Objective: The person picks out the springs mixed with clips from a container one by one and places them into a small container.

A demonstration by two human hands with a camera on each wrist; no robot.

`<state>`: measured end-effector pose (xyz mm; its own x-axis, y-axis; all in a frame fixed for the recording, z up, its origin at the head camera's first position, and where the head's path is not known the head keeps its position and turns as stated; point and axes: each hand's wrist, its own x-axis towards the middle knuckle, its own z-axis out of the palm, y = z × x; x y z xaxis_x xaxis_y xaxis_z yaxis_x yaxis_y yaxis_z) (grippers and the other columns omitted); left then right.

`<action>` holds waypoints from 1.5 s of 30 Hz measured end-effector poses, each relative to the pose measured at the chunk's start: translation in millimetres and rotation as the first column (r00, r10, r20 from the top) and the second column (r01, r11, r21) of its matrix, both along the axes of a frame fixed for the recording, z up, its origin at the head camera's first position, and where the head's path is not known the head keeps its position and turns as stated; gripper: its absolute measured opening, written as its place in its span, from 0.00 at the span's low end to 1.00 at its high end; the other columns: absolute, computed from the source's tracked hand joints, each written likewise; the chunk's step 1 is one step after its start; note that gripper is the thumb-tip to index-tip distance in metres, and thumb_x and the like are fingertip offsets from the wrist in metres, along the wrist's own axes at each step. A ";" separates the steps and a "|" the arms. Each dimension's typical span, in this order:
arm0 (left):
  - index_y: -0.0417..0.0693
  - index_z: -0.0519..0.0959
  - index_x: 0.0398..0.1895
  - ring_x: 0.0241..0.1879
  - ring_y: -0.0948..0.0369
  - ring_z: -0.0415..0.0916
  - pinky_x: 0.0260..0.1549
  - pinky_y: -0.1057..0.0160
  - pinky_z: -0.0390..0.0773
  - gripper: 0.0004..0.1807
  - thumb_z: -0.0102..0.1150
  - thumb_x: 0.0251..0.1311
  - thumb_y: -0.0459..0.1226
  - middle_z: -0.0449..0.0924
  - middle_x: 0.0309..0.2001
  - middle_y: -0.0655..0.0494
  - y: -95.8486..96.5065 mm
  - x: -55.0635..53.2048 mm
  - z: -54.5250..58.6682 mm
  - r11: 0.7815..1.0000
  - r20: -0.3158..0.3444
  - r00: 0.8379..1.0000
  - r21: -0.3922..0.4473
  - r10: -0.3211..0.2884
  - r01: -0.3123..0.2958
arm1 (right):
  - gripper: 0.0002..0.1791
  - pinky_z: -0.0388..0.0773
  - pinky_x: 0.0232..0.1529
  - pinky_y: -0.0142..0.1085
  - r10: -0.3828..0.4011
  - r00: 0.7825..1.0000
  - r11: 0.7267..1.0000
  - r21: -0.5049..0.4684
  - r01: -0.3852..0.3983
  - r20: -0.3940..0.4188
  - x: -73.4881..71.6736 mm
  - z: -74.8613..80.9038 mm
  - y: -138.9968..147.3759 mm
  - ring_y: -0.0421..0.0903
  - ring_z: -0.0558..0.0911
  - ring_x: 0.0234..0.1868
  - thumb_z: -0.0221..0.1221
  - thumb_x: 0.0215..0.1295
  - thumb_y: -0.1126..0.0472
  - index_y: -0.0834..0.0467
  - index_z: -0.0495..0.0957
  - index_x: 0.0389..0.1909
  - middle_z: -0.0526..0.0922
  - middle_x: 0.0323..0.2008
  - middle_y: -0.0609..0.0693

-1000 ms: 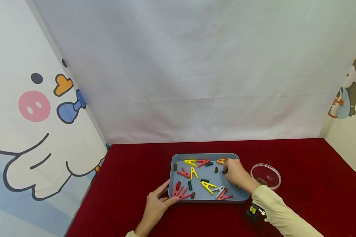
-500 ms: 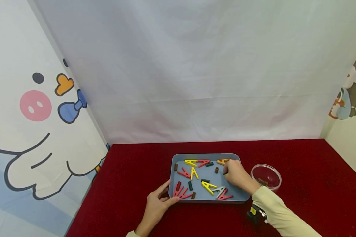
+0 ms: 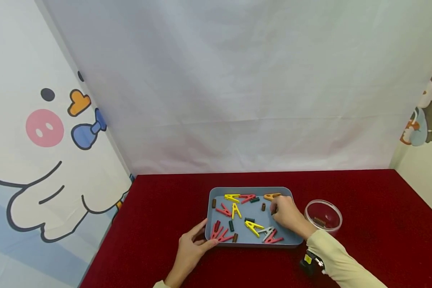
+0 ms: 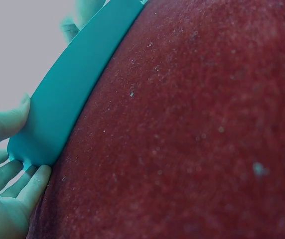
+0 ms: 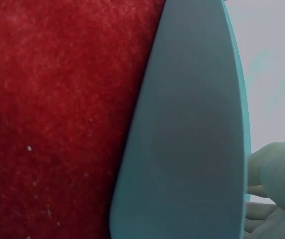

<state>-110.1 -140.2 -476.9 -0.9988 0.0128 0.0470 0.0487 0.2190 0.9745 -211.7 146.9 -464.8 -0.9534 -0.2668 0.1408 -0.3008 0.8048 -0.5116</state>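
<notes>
A shallow blue-grey tray [image 3: 259, 241] lies on the red cloth with plastic clips and small coil springs spread in it. My left hand [image 3: 191, 250] holds its near left corner, thumb on the front side and fingers at the left side; the left wrist view shows the thumb [image 4: 14, 119] against the tray wall. Inside the right part of the tray, my right hand [image 3: 289, 214] pinches a small dark coil spring [image 3: 274, 212], mostly hidden by the fingers. Just beyond it lies an orange clip [image 3: 271, 196], and a brown spring [image 3: 263, 207] stands to its left.
Right of the tray sits a clear round dish [image 3: 340, 221] with brown springs [image 3: 319, 221] inside. Other contents of the tray include a yellow clip [image 3: 253, 228], a grey clip [image 3: 266, 232] and a green spring [image 3: 231, 226]. A pale curtain [image 3: 259, 100] hangs behind the table.
The right hand's fingers have shifted slightly within the same spot, covering more of the dark spring. My left hand keeps its place on the tray corner; the whole view drifts slightly.
</notes>
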 end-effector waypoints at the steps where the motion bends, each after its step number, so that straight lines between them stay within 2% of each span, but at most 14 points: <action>1: 0.45 0.67 0.58 0.48 0.50 0.71 0.33 0.70 0.75 0.37 0.69 0.40 0.39 0.72 0.50 0.40 -0.6 -1.4 -4.3 1.000 -0.002 1.000 -0.003 0.002 -0.002 | 0.09 0.67 0.18 0.30 0.002 1.000 1.000 -0.004 -0.002 0.001 0.4 -0.1 0.0 0.40 0.69 0.19 0.58 0.36 0.77 0.60 0.77 0.17 0.74 0.16 0.47; 3: 0.48 0.68 0.58 0.48 0.53 0.71 0.34 0.70 0.75 0.37 0.69 0.40 0.40 0.72 0.50 0.42 -1.8 -4.3 -12.8 1.000 -0.007 1.000 -0.016 0.009 -0.009 | 0.09 0.66 0.18 0.30 0.001 1.000 1.000 -0.016 -0.001 -0.002 0.9 -0.6 0.2 0.39 0.69 0.19 0.58 0.36 0.77 0.61 0.77 0.19 0.75 0.17 0.47; 5: 0.48 0.68 0.58 0.48 0.52 0.71 0.34 0.70 0.75 0.37 0.69 0.40 0.40 0.72 0.50 0.42 -1.0 -3.1 -10.3 1.000 -0.010 1.000 -0.028 0.011 -0.011 | 0.09 0.66 0.18 0.30 -0.001 1.000 1.000 -0.029 0.001 -0.003 1.5 -1.1 0.5 0.39 0.69 0.19 0.58 0.36 0.77 0.62 0.78 0.21 0.75 0.18 0.48; 10: 0.42 0.67 0.58 0.48 0.47 0.70 0.33 0.69 0.75 0.36 0.68 0.41 0.37 0.71 0.50 0.37 2.5 3.6 8.6 1.000 0.001 1.000 -0.007 0.002 -0.002 | 0.09 0.65 0.17 0.30 -0.023 1.000 0.998 -0.064 0.023 0.000 2.9 -1.6 0.9 0.39 0.68 0.18 0.59 0.37 0.76 0.62 0.79 0.21 0.76 0.18 0.49; 17: 0.43 0.66 0.58 0.49 0.48 0.69 0.33 0.70 0.75 0.36 0.68 0.41 0.36 0.70 0.51 0.38 1.3 2.7 6.3 1.000 0.012 1.000 0.016 -0.004 0.004 | 0.08 0.69 0.18 0.30 -0.074 0.997 0.987 -0.140 0.072 -0.011 7.8 -0.6 0.7 0.37 0.72 0.18 0.64 0.34 0.74 0.61 0.80 0.19 0.77 0.17 0.48; 22: 0.44 0.66 0.59 0.49 0.48 0.69 0.33 0.69 0.75 0.37 0.68 0.41 0.37 0.70 0.51 0.38 1.1 2.6 5.7 1.000 0.016 1.000 0.012 0.000 0.000 | 0.07 0.71 0.21 0.31 -0.095 0.995 0.981 -0.170 0.088 -0.030 12.4 3.2 0.9 0.36 0.74 0.19 0.66 0.34 0.71 0.60 0.80 0.19 0.78 0.19 0.48; 29: 0.43 0.66 0.59 0.49 0.48 0.69 0.34 0.69 0.75 0.37 0.68 0.41 0.37 0.70 0.51 0.39 1.6 2.4 5.9 1.000 0.010 1.000 0.005 -0.003 0.003 | 0.08 0.73 0.24 0.34 -0.106 0.994 0.970 -0.225 0.097 -0.029 17.4 5.5 3.1 0.38 0.76 0.21 0.68 0.36 0.69 0.60 0.81 0.22 0.80 0.22 0.49; 38: 0.43 0.66 0.58 0.49 0.48 0.69 0.34 0.69 0.75 0.37 0.69 0.41 0.36 0.70 0.52 0.38 1.7 1.8 5.8 1.000 0.010 1.000 0.012 0.003 -0.003 | 0.08 0.72 0.26 0.34 -0.118 0.990 0.958 -0.272 0.093 -0.078 22.2 8.6 4.5 0.38 0.76 0.20 0.67 0.35 0.70 0.59 0.81 0.20 0.79 0.17 0.46; 45: 0.42 0.66 0.59 0.49 0.48 0.70 0.34 0.69 0.75 0.37 0.68 0.41 0.37 0.70 0.51 0.37 2.2 2.1 6.9 1.000 0.014 1.000 0.012 -0.002 0.002 | 0.09 0.73 0.25 0.33 -0.127 0.991 0.947 -0.305 0.106 -0.052 26.7 13.5 6.6 0.40 0.77 0.22 0.68 0.36 0.69 0.59 0.81 0.22 0.79 0.20 0.48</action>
<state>-108.0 -138.0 -470.0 -0.9993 0.0144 0.0336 0.0358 0.2071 0.9777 -185.0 153.5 -451.2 -0.9602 -0.0896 0.2645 -0.2578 0.6486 -0.7161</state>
